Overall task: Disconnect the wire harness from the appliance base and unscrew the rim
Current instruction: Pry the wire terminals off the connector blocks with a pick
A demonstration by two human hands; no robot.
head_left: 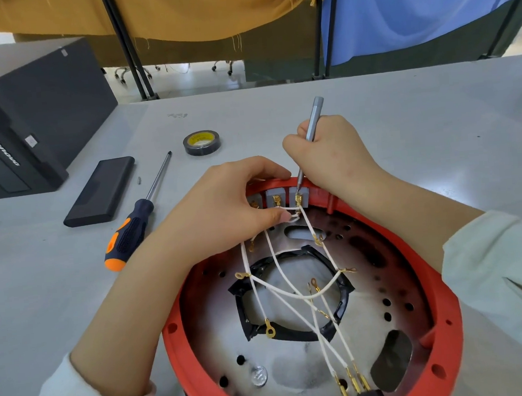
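The right hand [328, 152] is wrapped around a thin grey screwdriver [313, 122]; its tip points down at the gold clip on the grey block [299, 196] just under the hand; the left hand [235, 206], right beside it, pinches the white wires [289, 214] near the same blocks and rests on the red rim [444, 280].

Below both hands sits the appliance base [301, 366], a round metal plate inside the red rim; the white wires cross over it; many of their gold ring ends hang loose, so I think lots of the wires are off already; the ends at the grey blocks look like they are not off yet.

The rim looks like it is on the base, so I think the unscrewing is left to do.

To the left of the left hand a big screwdriver with an orange and black handle [128, 236] lies on the bench [402, 108]; past it lie a flat black case [100, 191] and a roll of black tape [201, 142].
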